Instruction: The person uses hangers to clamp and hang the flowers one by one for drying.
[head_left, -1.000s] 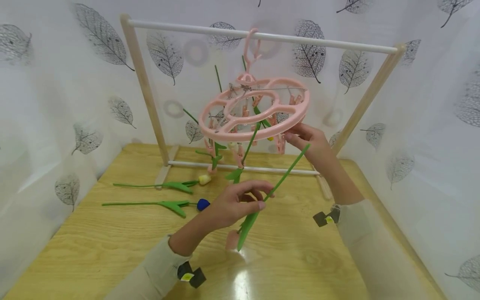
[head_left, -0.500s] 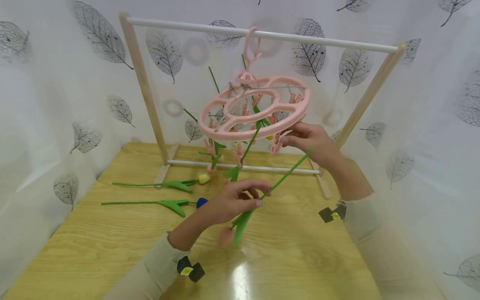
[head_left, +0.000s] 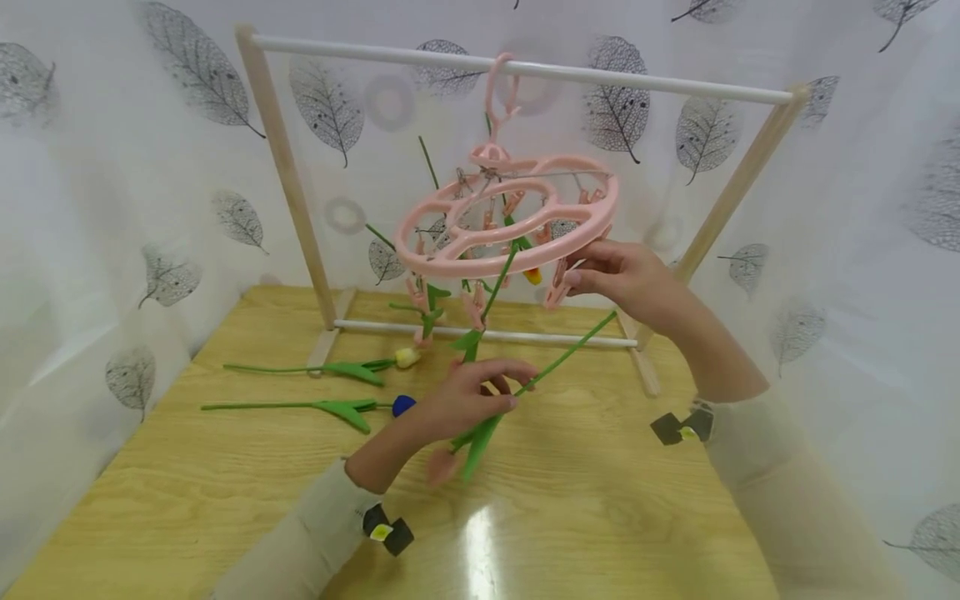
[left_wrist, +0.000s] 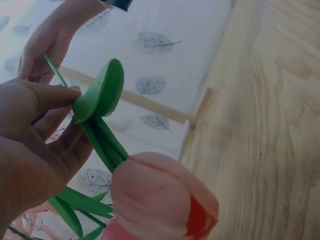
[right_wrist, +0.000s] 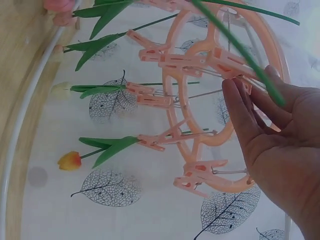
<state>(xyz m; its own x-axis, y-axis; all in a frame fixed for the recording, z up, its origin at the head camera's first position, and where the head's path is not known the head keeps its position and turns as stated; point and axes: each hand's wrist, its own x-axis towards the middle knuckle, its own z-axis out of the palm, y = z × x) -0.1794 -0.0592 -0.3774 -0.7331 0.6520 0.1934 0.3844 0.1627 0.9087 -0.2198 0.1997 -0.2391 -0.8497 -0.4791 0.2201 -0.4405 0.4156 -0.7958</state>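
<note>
In the head view my left hand point(head_left: 468, 404) pinches the green stem of a pink artificial tulip point(head_left: 444, 465), its bloom low and the bare stem end pointing up right. The pink bloom point(left_wrist: 157, 195) fills the lower part of the left wrist view. My right hand point(head_left: 637, 283) grips a pink clothespin point(head_left: 556, 292) on the front right rim of a round pink clip hanger point(head_left: 510, 267). In the right wrist view the held clothespin point(right_wrist: 232, 62) sits at the fingertips, with the tulip's stem crossing in front. Other tulips hang clipped, including a yellow-red one point(right_wrist: 70, 161).
The hanger hooks over the white rod point(head_left: 637, 81) of a wooden-legged rack point(head_left: 288, 175). A cream tulip point(head_left: 407, 358) and a blue tulip point(head_left: 403, 406) lie on the wooden table point(head_left: 225, 500) at left. A leaf-print curtain point(head_left: 97, 250) surrounds the table.
The held tulip has swung so its bloom is further left and its stem end lower. My right hand has brought the clothespin from hanging nearly straight to a tilt.
</note>
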